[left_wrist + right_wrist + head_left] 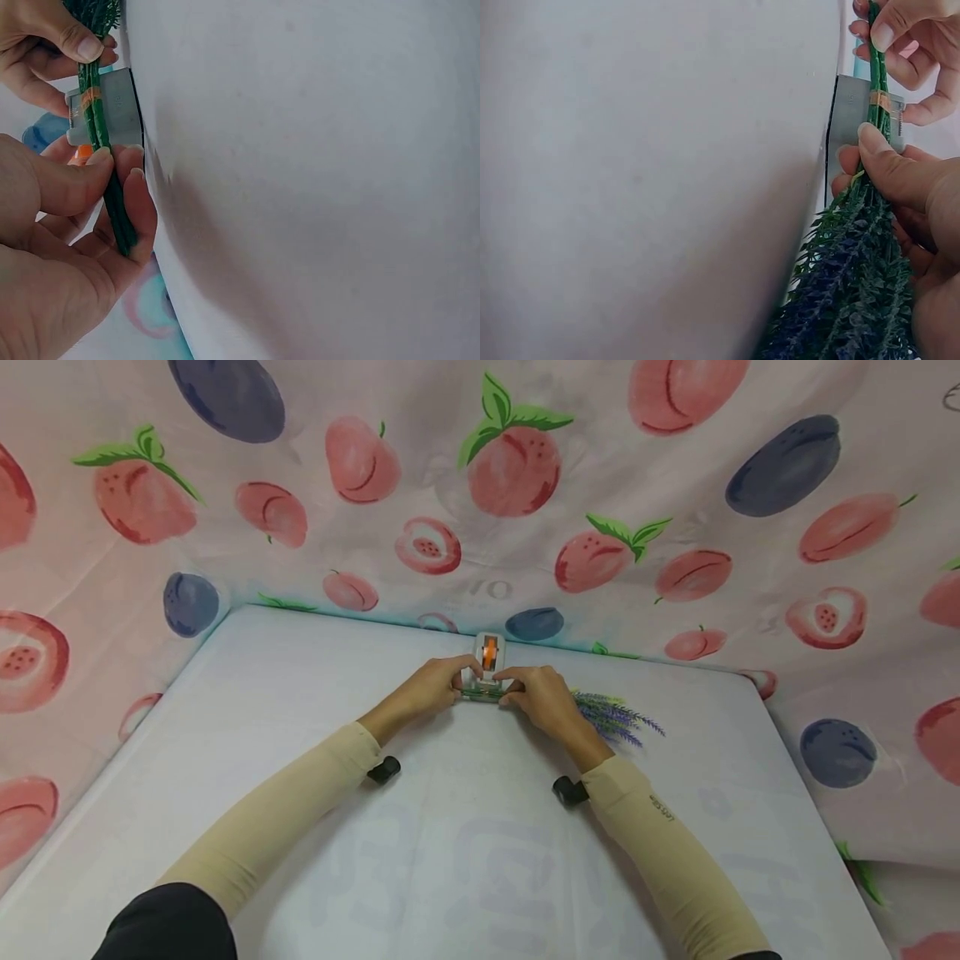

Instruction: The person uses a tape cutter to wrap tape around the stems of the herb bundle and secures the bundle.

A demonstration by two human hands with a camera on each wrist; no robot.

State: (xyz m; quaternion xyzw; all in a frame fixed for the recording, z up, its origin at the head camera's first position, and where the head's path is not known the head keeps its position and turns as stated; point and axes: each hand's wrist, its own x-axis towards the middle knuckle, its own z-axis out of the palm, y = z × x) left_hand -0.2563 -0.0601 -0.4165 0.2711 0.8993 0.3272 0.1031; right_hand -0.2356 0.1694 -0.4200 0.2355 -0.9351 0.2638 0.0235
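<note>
A bunch of artificial lavender (617,718) lies crosswise between both hands, its purple flower heads spreading to the right. My left hand (435,683) pinches the bare green stem ends (118,210) between thumb and fingers. Nearer the flowers, my right hand (907,176) grips the stems with the thumb on top. Between the two hands a strip of brownish tape (91,98) is wrapped around the stems. Right behind them stands a tape dispenser (491,642), grey at the base, with an orange roll core. The stems overlap its front end in the wrist views.
The work goes on at the far edge of a white-covered table (465,827). A fruit-patterned cloth (420,460) hangs close behind the dispenser and along the sides. Each wrist carries a small black camera, such as the right one (570,791).
</note>
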